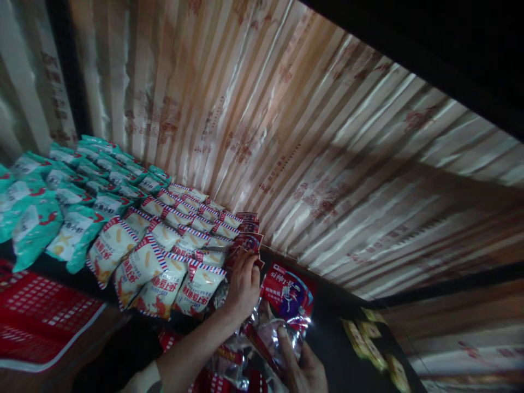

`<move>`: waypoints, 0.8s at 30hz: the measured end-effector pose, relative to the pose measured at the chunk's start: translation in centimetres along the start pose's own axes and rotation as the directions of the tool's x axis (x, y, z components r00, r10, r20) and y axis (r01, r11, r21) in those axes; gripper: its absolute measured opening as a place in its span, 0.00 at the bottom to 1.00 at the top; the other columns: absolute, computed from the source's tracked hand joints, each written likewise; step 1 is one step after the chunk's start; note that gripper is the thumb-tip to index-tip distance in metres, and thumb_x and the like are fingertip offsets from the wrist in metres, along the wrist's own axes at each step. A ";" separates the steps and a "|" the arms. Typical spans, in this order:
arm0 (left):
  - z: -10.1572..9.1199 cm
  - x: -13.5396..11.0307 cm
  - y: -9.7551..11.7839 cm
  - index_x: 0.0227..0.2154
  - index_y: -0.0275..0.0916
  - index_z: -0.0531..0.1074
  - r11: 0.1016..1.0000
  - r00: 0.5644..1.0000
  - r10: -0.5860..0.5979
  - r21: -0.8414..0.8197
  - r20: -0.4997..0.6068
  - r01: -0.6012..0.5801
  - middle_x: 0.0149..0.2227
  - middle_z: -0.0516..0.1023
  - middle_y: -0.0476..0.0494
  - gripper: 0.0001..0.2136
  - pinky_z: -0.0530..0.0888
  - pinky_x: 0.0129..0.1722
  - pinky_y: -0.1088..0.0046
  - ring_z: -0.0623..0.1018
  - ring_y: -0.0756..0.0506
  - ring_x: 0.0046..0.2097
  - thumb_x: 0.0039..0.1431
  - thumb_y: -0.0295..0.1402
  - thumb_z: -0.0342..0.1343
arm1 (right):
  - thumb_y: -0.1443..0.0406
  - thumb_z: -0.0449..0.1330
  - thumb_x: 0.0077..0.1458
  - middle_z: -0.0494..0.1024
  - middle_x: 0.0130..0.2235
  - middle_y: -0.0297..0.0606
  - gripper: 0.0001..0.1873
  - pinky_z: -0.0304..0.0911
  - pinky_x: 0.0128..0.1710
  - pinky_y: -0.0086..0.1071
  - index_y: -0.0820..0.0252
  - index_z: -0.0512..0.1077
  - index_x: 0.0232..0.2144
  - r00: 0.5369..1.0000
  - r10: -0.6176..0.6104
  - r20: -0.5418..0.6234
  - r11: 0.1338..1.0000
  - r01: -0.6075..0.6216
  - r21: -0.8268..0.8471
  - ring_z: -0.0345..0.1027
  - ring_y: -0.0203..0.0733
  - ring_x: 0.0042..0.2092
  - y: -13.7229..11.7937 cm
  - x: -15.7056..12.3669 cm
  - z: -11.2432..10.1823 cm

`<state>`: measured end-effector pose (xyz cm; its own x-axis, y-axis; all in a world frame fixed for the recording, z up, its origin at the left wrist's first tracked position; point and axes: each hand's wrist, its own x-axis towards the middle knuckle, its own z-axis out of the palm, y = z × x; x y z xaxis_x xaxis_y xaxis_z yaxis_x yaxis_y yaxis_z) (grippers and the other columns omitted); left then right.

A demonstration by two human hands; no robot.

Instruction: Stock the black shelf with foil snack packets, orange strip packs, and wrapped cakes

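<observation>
- The left hand (241,292) reaches over to the short row of red packets (248,240), its fingertips touching the near ones; I cannot tell whether that grip is pinched on one or merely resting there.
- The right hand (305,367) is lower and nearer, its grip closed on the silvery packets (272,333), thumb on top, probably so the slippery wrap doesn't slide away.
- A bright red packet (289,289) shows its printed front just beyond the right thumb; whether it's part of that handful I can't make out.
- Left of the red row, cream bags (164,281) lean back in tidy lines, and teal bags (77,229) farther left do likewise, likely tilted so the fronts can be read and each kind kept apart.
- Yellow packs (370,346) lie loosely on the dark shelf (333,322) at the right.
- A red basket (45,314) sits low at the near left.
- Pleated printed sheeting (254,109) hangs behind, perhaps as a backdrop.
</observation>
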<state>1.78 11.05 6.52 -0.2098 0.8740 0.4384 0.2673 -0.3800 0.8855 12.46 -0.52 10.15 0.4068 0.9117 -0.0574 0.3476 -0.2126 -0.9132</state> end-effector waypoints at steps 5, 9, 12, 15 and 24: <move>-0.8 -0.1 0.5 0.47 0.36 0.67 1.000 1.000 0.013 0.017 -0.014 -0.013 0.52 0.70 0.38 0.15 0.65 0.56 0.55 0.63 0.43 0.59 0.58 0.26 0.42 | 0.44 0.60 0.39 0.80 0.32 0.43 0.30 0.68 0.37 0.32 0.65 0.75 0.34 0.984 0.056 0.166 0.998 -0.055 -0.009 0.72 0.50 0.40 -1.1 -0.6 1.0; -1.9 -0.8 1.2 0.48 0.36 0.65 0.994 0.995 0.088 0.067 -0.049 -0.085 0.54 0.68 0.38 0.16 0.65 0.56 0.54 0.61 0.43 0.60 0.59 0.27 0.42 | 0.43 0.59 0.38 0.80 0.32 0.43 0.31 0.68 0.35 0.31 0.66 0.76 0.33 0.975 0.063 0.215 0.997 -0.051 -0.059 0.73 0.48 0.37 -1.5 -0.3 1.5; -3.4 -2.3 1.9 0.47 0.38 0.66 0.988 0.993 0.114 0.109 -0.025 -0.111 0.53 0.69 0.40 0.15 0.66 0.56 0.56 0.62 0.44 0.59 0.60 0.26 0.41 | 0.45 0.61 0.38 0.79 0.31 0.42 0.30 0.68 0.32 0.31 0.66 0.76 0.33 0.980 0.037 0.196 0.999 -0.032 -0.027 0.73 0.46 0.34 -1.6 0.1 1.9; -4.9 -4.5 1.9 0.49 0.38 0.65 0.972 0.989 0.144 0.184 0.041 -0.149 0.55 0.67 0.41 0.16 0.65 0.56 0.55 0.59 0.44 0.61 0.60 0.26 0.41 | 0.47 0.61 0.38 0.79 0.31 0.42 0.28 0.69 0.32 0.31 0.66 0.76 0.32 0.986 -0.018 0.166 1.000 0.017 0.004 0.72 0.46 0.34 -1.7 0.5 2.3; -6.5 -9.1 -0.2 0.59 0.35 0.51 0.905 0.973 0.177 0.363 0.150 -0.221 0.64 0.48 0.36 0.24 0.59 0.59 0.53 0.47 0.40 0.65 0.60 0.29 0.43 | 0.45 0.59 0.38 0.79 0.32 0.46 0.29 0.68 0.29 0.33 0.66 0.74 0.31 0.990 -0.007 0.143 1.000 0.010 -0.021 0.73 0.49 0.34 -2.4 2.0 2.5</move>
<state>-2.47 1.22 3.37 -0.0160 0.8282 0.5601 0.6294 -0.4270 0.6493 10.35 2.69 11.27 0.2794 0.9540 -0.1084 0.3696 -0.2110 -0.9049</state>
